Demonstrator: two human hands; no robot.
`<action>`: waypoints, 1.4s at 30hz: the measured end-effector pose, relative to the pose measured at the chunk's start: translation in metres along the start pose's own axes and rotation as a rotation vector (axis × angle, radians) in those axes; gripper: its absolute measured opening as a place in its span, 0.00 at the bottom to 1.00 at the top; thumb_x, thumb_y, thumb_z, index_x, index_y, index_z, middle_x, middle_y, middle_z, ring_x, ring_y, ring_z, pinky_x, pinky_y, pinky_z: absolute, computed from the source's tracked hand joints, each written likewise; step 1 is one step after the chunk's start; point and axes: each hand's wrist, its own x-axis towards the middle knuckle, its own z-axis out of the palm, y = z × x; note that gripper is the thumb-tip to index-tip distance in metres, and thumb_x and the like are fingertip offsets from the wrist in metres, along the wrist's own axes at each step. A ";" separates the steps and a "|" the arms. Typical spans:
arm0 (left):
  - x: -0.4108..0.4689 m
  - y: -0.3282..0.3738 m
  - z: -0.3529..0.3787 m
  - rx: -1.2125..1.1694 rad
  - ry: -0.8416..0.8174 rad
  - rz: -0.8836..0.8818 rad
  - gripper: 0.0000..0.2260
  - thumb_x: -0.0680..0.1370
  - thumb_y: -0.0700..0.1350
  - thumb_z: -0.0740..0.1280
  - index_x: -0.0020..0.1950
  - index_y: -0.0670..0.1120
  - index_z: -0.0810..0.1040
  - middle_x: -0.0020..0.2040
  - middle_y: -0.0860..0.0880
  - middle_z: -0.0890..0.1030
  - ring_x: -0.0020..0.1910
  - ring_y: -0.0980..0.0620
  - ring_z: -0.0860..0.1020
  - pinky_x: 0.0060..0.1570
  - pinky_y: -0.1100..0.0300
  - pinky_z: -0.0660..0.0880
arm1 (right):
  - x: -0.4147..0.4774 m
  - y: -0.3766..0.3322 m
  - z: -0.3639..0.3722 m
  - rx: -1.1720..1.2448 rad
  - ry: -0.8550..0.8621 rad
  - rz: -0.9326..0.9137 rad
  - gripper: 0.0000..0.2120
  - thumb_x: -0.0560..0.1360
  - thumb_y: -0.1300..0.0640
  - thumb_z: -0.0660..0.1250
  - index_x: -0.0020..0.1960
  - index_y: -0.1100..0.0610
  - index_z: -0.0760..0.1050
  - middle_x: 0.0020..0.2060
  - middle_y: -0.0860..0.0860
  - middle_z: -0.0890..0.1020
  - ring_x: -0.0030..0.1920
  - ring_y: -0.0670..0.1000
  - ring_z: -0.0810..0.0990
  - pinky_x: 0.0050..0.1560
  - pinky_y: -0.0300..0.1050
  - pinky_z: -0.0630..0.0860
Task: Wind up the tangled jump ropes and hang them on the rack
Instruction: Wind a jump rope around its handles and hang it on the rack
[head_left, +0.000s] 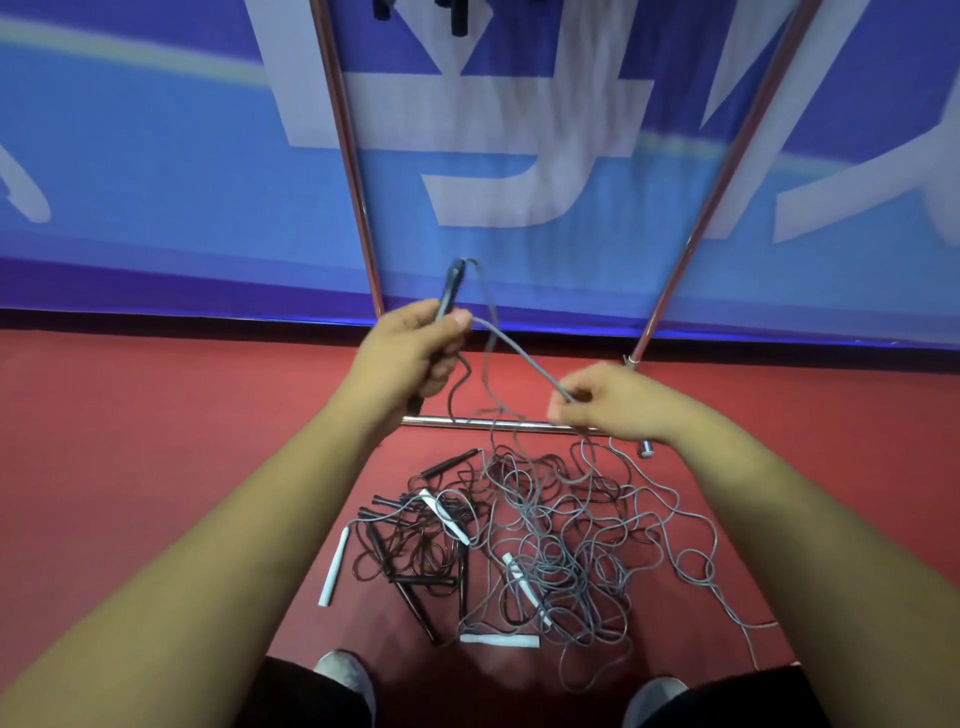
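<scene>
My left hand (410, 353) grips the dark handles (450, 288) of a grey jump rope, held upright above the floor. From there the grey cord (519, 353) runs down to my right hand (605, 400), which pinches it between thumb and fingers. The rest of the cord drops into a tangled pile of jump ropes (540, 551) on the red floor, grey cords on the right and black ones on the left, with white handles (333, 566) and black handles among them. The metal rack (353, 171) stands just behind the pile, and dark handles (457, 18) hang from it at the top edge.
The rack's base bar (467, 423) lies on the floor right behind the pile, and its right upright (727, 171) slants up. A blue banner wall (156, 182) stands behind. My two shoes (345, 680) are at the bottom edge, close to the pile.
</scene>
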 end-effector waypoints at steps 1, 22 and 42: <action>0.002 0.003 -0.004 -0.079 0.037 0.019 0.11 0.82 0.38 0.63 0.40 0.45 0.70 0.31 0.51 0.68 0.24 0.56 0.61 0.21 0.67 0.54 | -0.001 0.011 0.000 -0.041 -0.046 0.067 0.08 0.77 0.59 0.70 0.39 0.53 0.79 0.30 0.45 0.78 0.30 0.41 0.73 0.39 0.39 0.71; -0.007 0.002 0.007 0.184 -0.088 -0.032 0.09 0.81 0.38 0.66 0.41 0.46 0.72 0.27 0.51 0.66 0.22 0.57 0.61 0.21 0.66 0.57 | -0.004 -0.030 -0.004 0.109 0.135 -0.138 0.07 0.76 0.60 0.72 0.39 0.56 0.79 0.28 0.49 0.78 0.27 0.43 0.73 0.33 0.36 0.71; -0.015 0.006 0.006 0.352 -0.281 -0.007 0.03 0.80 0.43 0.68 0.48 0.45 0.79 0.29 0.51 0.76 0.24 0.55 0.66 0.24 0.64 0.59 | -0.008 -0.060 -0.007 0.304 0.242 -0.273 0.09 0.79 0.54 0.69 0.45 0.59 0.82 0.25 0.55 0.72 0.27 0.50 0.70 0.33 0.44 0.67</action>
